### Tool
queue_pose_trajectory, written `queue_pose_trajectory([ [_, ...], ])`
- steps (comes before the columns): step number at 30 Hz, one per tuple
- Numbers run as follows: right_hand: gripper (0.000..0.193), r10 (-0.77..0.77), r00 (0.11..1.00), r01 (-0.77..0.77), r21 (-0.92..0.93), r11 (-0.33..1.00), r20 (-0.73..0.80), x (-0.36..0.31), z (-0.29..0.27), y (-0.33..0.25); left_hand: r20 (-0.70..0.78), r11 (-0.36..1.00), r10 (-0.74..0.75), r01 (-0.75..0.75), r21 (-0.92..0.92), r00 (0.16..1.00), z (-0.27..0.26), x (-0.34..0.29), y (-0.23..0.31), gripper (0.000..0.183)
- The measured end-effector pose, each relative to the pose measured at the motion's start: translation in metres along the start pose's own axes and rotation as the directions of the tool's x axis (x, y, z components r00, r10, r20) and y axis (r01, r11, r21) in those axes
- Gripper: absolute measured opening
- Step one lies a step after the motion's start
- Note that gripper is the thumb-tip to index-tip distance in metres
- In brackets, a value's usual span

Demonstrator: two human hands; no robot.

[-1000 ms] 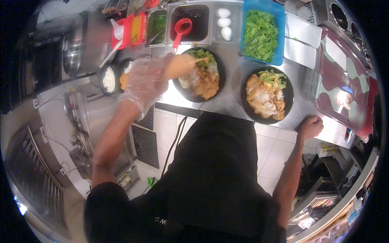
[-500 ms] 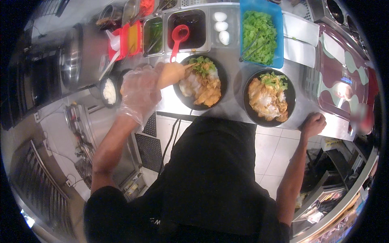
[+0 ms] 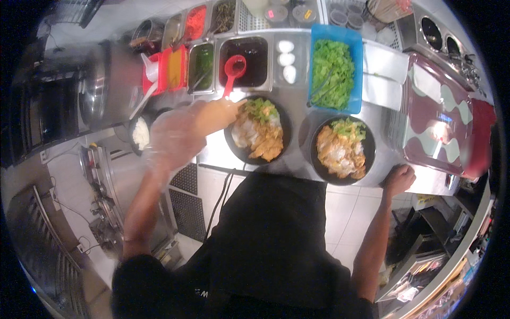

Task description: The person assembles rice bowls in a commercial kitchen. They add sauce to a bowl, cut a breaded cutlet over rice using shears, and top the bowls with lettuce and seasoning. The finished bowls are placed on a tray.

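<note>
My left hand (image 3: pixel 175 137), in a clear plastic glove, is closed around a squeeze bottle (image 3: pixel 217 117) of orange sauce. The bottle lies tilted, its nozzle pointing over the near-left edge of a black bowl (image 3: pixel 287 146). Inside that bowl are fried meat pieces, a pale sauce and chopped lettuce. A second black bowl (image 3: pixel 317 171) to the right holds similar food with orange sauce on the lettuce. My right hand (image 3: pixel 399 179), bare and curled into a fist, rests at the counter's front edge, right of the second bowl. Nothing shows in it.
Behind the bowls stand a metal pan (image 3: pixel 258 53) of dark liquid with a red ladle (image 3: pixel 235 67), several white eggs (image 3: pixel 287 59) and a blue tub (image 3: pixel 357 80) of lettuce. A patterned maroon tray (image 3: pixel 425 130) is at right. A bowl of rice (image 3: pixel 141 134) sits left.
The whole view has shifted, so the counter things sit lower. My left hand still grips the bottle, its nozzle now nearer the left bowl's edge. My right hand stays at the counter edge.
</note>
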State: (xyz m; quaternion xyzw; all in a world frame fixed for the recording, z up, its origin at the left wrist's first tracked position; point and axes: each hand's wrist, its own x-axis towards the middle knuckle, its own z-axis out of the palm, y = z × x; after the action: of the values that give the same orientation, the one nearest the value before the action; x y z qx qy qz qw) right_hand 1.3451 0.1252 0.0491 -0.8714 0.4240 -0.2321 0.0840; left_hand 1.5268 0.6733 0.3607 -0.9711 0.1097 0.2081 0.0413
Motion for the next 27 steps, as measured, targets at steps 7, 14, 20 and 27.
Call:
queue_pose_trajectory([
  [7, 0.028, 0.004, 1.000, -0.004, 0.000, 1.000, -0.025, -0.001, -0.008, -0.004, -0.447, 0.678, -0.146, -0.240, -0.695, 0.883, -0.038, 0.049, -0.014, 0.077],
  [14, 0.025, 0.007, 1.000, -0.007, -0.032, 0.999, 0.001, 0.002, -0.013, -0.018, -0.700, 0.336, -0.161, -0.629, -0.702, 0.696, 0.000, 0.240, -0.004, 0.068],
  [20, 0.024, -0.003, 1.000, 0.005, -0.044, 0.999, 0.028, -0.002, -0.010, -0.020, -0.705, 0.631, -0.178, -0.470, -0.618, 0.687, 0.074, 0.303, -0.011, 0.053],
  [27, 0.019, 0.012, 0.999, -0.013, -0.041, 0.999, -0.030, -0.001, -0.015, -0.016, -0.907, 0.819, 0.302, -0.568, 0.089, 0.294, 0.014, 0.242, 0.083, 0.038],
])
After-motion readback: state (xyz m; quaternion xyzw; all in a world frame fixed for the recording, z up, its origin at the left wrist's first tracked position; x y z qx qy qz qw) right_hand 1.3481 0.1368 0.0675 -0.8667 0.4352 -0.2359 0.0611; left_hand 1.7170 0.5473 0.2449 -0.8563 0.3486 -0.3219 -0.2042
